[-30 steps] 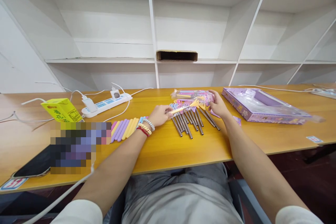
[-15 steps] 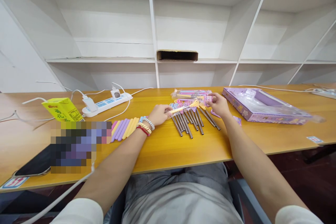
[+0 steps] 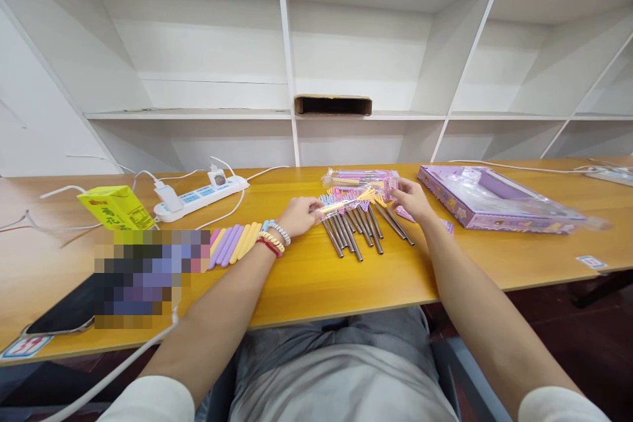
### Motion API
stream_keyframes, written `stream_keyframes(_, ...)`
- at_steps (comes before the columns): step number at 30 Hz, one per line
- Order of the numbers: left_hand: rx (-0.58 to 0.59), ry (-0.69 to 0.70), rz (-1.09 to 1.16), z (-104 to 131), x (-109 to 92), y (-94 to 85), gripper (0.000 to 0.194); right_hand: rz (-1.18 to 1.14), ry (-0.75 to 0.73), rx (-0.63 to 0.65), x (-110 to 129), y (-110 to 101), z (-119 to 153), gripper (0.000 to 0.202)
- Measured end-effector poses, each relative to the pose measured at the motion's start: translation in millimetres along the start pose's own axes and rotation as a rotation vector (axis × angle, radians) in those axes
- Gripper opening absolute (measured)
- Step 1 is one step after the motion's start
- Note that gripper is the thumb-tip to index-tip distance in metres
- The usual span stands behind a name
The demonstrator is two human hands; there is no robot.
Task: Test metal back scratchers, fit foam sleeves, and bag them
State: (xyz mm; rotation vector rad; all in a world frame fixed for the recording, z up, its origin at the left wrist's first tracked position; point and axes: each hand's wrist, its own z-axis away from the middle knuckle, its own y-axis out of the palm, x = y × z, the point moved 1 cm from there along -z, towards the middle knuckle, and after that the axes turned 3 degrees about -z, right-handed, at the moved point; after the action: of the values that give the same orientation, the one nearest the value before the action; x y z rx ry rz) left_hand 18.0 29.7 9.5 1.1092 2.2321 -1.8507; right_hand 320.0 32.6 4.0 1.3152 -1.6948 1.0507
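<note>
My left hand (image 3: 299, 215) pinches the left end of a clear plastic-wrapped back scratcher (image 3: 341, 206), which has a yellow claw head. The fingers of my right hand (image 3: 413, 200) are closed on the pink card end of the same package. Under it, several back scratcher pieces (image 3: 357, 241) with metal rods and pastel claw heads lie fanned out on the table. More wrapped back scratchers (image 3: 359, 175) sit just behind. To the left of my left hand is a row of yellow, purple and blue handles (image 3: 237, 242), partly covered by my wrist.
A purple box (image 3: 519, 219) with clear plastic in it stands on the right of the table (image 3: 316, 293). On the left are a white power strip (image 3: 202, 198), a yellow-green carton (image 3: 116, 206) and a black phone (image 3: 62, 306). White shelving (image 3: 289, 53) rises behind, holding a cardboard box (image 3: 333, 105).
Both hands keep their hold on the wrapped back scratcher. My right hand has shifted very slightly downward; the rest looks the same apart from a slight camera shift.
</note>
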Motion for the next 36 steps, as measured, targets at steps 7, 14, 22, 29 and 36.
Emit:
stream_keyframes(7,-0.002,-0.002,0.013,2,-2,-0.7,0.032,-0.048,-0.005,0.038,3,-2,1,0.007)
stream_keyframes(14,0.000,-0.010,0.007,3,-6,-3.6,0.030,0.089,0.045,-0.011,-6,-2,-4,0.017)
stream_keyframes(22,0.004,-0.009,0.012,4,-5,-2.8,0.031,0.130,0.076,-0.166,-20,-9,-9,0.027)
stream_keyframes(29,0.002,-0.012,0.029,2,-1,-2.3,0.031,0.007,0.100,-0.167,-5,-3,-4,0.022)
stream_keyframes(36,-0.001,-0.010,0.029,3,-2,-2.9,0.031,0.052,0.087,-0.123,-5,0,-4,0.021)
